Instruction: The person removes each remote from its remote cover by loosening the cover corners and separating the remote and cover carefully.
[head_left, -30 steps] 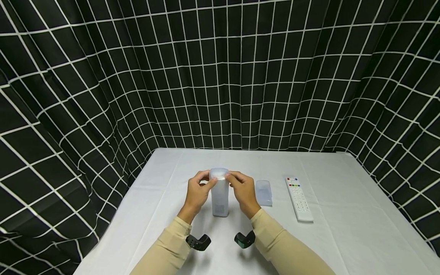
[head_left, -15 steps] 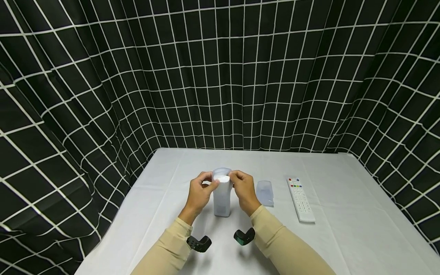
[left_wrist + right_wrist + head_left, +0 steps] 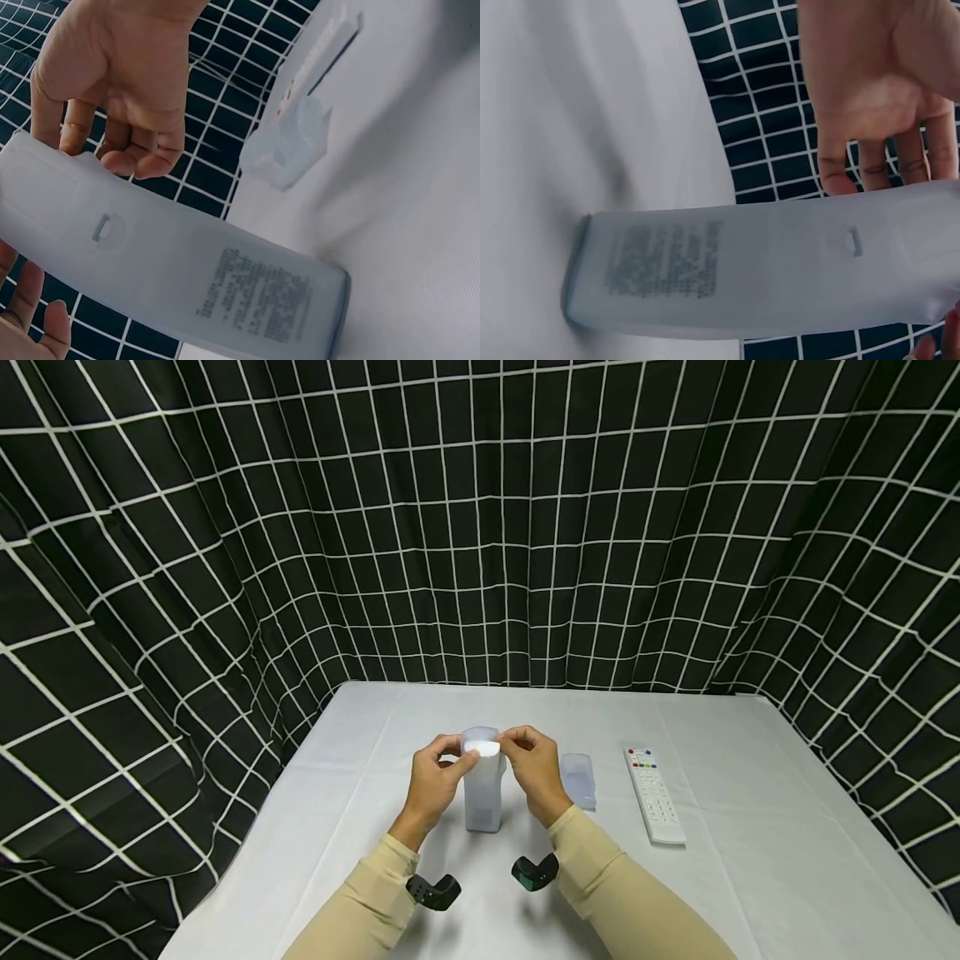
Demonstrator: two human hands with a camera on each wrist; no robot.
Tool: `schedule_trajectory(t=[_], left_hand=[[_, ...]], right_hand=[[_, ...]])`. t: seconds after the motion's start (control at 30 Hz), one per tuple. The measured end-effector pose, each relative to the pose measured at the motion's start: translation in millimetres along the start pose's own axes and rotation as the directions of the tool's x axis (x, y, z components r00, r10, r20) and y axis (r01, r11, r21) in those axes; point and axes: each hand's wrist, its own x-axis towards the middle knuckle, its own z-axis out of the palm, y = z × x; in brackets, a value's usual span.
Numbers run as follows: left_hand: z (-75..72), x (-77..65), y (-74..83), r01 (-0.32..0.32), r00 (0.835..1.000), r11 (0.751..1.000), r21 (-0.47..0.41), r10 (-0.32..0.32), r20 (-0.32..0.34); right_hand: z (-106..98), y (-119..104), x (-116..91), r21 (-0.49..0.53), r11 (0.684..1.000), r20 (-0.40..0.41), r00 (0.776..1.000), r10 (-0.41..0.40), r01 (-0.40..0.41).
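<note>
A remote control (image 3: 482, 749), its white upper end bare, stands upright on the table in a translucent silicone cover (image 3: 482, 797). The cover's top lip is pulled away behind that end. My left hand (image 3: 431, 783) holds the upper left side, its thumb on the white end. At the upper right edge, my right hand (image 3: 538, 777) pinches the cover. Through the cover (image 3: 165, 240), the left wrist view shows a printed label and a latch slot; my right hand (image 3: 120, 82) is above. In the right wrist view, my left hand (image 3: 877, 105) touches the long side.
Right of my right hand lies another translucent cover (image 3: 577, 779), flat on the white table (image 3: 375, 760). Farther right is a second white remote (image 3: 654, 797) with coloured buttons. A black gridded curtain (image 3: 525, 527) hangs behind and along both sides.
The cover's top lip has been drawn back from the remote's upper end, so more white shows. My right fingers have lifted slightly at the edge. The remote still stands in place.
</note>
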Motion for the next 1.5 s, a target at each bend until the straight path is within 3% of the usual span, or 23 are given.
schedule_trajectory(t=[0.17,0.27,0.47,0.67,0.83,1.0,1.1,1.27,1.5], left_hand=[[4.4,2.0,0.1,0.006,0.999,1.000,-0.006,-0.006,-0.044],[7.1,3.4,0.9,0.035,0.997,0.999,-0.020,-0.037,-0.072],[10.4,5.9,3.9,0.121,0.982,0.990,-0.076,-0.130,-0.134],[8.8,8.9,7.1,0.209,0.961,0.970,-0.126,-0.227,-0.157],[9.8,14.3,8.6,0.290,0.929,0.939,-0.183,-0.322,-0.183],[10.0,16.7,1.0,0.360,0.890,0.876,-0.321,-0.426,-0.166],[10.3,17.8,-3.9,0.391,0.868,0.846,-0.362,-0.470,-0.161],[11.8,17.8,-13.6,0.423,0.842,0.823,-0.380,-0.512,-0.171],[11.8,11.6,-32.6,0.542,0.781,0.783,-0.304,-0.603,-0.161]], right_hand=[[-3,-2,-2,-0.018,1.000,0.023,1.000,-0.007,0.007],[-4,-2,-4,-0.044,0.998,0.041,0.998,-0.049,0.051],[-6,-1,-8,-0.076,0.984,0.079,0.985,-0.153,0.159],[-5,-2,-10,-0.092,0.979,0.080,0.981,-0.177,0.184],[-5,-10,-16,-0.097,0.975,0.077,0.978,-0.195,0.202],[-3,-35,-32,-0.113,0.971,0.087,0.976,-0.202,0.211],[-2,-37,-34,-0.121,0.964,0.084,0.970,-0.226,0.235],[-2,-37,-35,-0.133,0.955,0.077,0.963,-0.258,0.267],[-1,-36,-37,-0.149,0.949,0.096,0.959,-0.267,0.279]])
